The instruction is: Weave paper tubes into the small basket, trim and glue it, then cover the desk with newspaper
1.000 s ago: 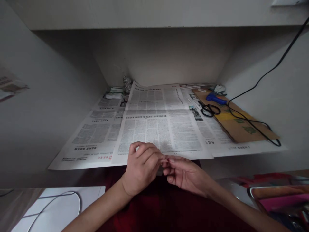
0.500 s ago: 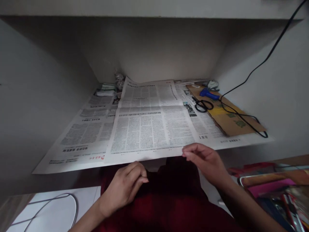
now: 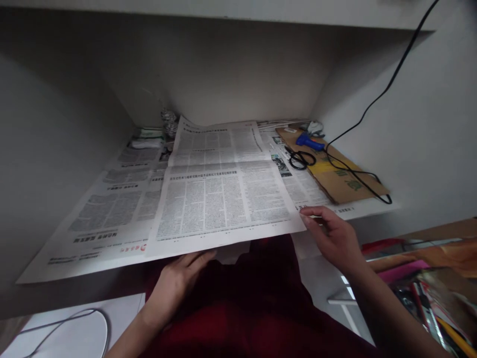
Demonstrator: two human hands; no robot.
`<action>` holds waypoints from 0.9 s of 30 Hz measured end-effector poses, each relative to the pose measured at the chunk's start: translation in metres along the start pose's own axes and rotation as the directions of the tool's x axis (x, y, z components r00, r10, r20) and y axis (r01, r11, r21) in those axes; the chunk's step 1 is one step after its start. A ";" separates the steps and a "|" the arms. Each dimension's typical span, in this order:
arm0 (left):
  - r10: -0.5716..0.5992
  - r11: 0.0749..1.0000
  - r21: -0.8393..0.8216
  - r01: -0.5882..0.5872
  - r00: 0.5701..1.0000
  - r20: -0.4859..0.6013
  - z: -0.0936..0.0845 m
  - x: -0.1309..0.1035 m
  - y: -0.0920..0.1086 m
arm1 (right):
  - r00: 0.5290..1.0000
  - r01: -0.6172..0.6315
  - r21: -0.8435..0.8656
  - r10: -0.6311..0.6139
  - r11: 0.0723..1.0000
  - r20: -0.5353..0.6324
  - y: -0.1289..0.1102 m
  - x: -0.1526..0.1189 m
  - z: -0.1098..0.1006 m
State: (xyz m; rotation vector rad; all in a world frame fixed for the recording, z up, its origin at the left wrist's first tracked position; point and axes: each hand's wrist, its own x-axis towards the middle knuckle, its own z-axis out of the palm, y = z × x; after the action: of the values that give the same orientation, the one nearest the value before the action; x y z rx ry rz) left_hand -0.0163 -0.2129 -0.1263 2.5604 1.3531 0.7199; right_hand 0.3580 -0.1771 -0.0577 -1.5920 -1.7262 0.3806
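A printed newspaper sheet (image 3: 208, 199) with a crosswise fold lies over other newspapers (image 3: 108, 209) covering the desk. Its far edge curls up slightly against the back wall. My right hand (image 3: 335, 238) pinches the sheet's right edge close to the near corner, thumb and forefinger together. At the front edge, left of centre, my left hand (image 3: 175, 281) has its fingers stretched out, the tips by the paper's border. Whether those fingertips touch the paper is hard to see.
On the right, a flattened cardboard piece (image 3: 346, 179) carries a blue glue gun (image 3: 310, 141) with a black cord (image 3: 372, 107) rising to the upper right. Black-handled scissors (image 3: 302, 159) lie beside it. Twisted paper (image 3: 169, 122) stands back left. An overhead shelf (image 3: 223, 10) limits height.
My right hand has moved to the sheet's right edge and pinched it. My left hand's curled fingers have straightened towards the front edge. The view has shifted slightly.
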 end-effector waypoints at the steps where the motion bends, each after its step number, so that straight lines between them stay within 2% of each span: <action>1: 0.011 1.000 0.008 -0.011 1.000 0.012 -0.001 -0.001 0.000 | 0.998 0.053 -0.040 -0.052 0.998 0.022 0.001 -0.001 0.000; 4: 0.087 0.996 0.024 -0.087 0.996 0.002 -0.007 -0.001 0.006 | 0.971 0.215 -0.150 -0.196 0.965 0.135 0.005 -0.004 0.002; 7: 0.147 0.988 0.070 -0.139 0.980 -0.133 -0.016 0.003 0.013 | 0.949 0.297 -0.220 -0.262 0.929 0.173 0.007 -0.006 0.008; 9: 0.149 0.981 0.158 -0.113 0.959 -0.240 -0.023 0.010 0.016 | 0.947 0.314 -0.238 -0.284 0.919 0.153 0.008 -0.006 0.011; 11: 0.096 0.977 0.212 -0.035 0.955 -0.282 -0.028 0.020 0.016 | 0.944 0.326 -0.253 -0.298 0.911 0.141 0.008 -0.006 0.012; 14: -0.028 0.979 0.191 0.070 0.976 -0.216 -0.033 0.033 0.014 | 0.937 0.344 -0.276 -0.310 0.897 0.160 0.010 -0.004 0.012; 16: -0.065 0.981 0.172 0.092 0.985 -0.157 -0.034 0.038 0.012 | 0.932 0.357 -0.283 -0.322 0.890 0.164 0.010 -0.003 0.012; 20: -0.070 0.984 0.159 0.085 0.993 -0.095 -0.033 0.044 0.009 | 0.937 0.347 -0.261 -0.325 0.901 0.126 0.010 -0.003 0.011; 27: -0.066 0.979 0.188 0.080 0.995 -0.081 -0.035 0.056 0.012 | 0.943 0.334 -0.188 -0.326 0.924 0.070 0.003 0.001 0.010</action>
State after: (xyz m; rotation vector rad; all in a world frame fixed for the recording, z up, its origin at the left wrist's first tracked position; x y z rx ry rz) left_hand 0.0022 -0.1778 -0.0722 2.6345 1.6035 0.7106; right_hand 0.3533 -0.1734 -0.0663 -1.3951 -2.0720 0.0736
